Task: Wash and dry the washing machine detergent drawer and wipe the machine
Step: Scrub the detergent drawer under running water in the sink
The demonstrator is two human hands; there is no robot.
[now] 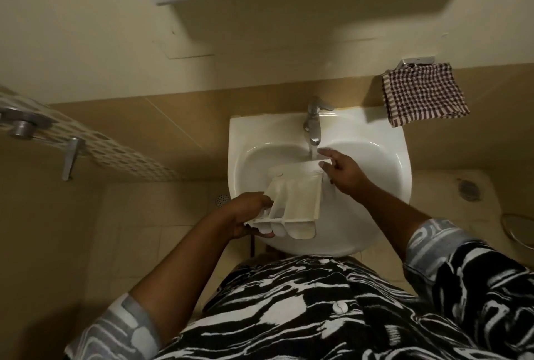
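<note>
The white detergent drawer (pixel 294 199) is held tilted over the white sink (pixel 384 140), its front panel up under the tap. My left hand (pixel 245 216) grips the drawer's near end, fingers curled under it. My right hand (pixel 342 170) pinches the far right corner of the drawer's front panel, index finger stretched toward the water. Water runs from the chrome tap (pixel 313 124) onto the drawer's far end.
A checked brown-and-white cloth (pixel 423 94) hangs from a holder on the wall to the right of the sink. A patterned shelf with metal brackets (pixel 95 143) juts out at the left. A floor drain (pixel 222 200) lies left of the sink.
</note>
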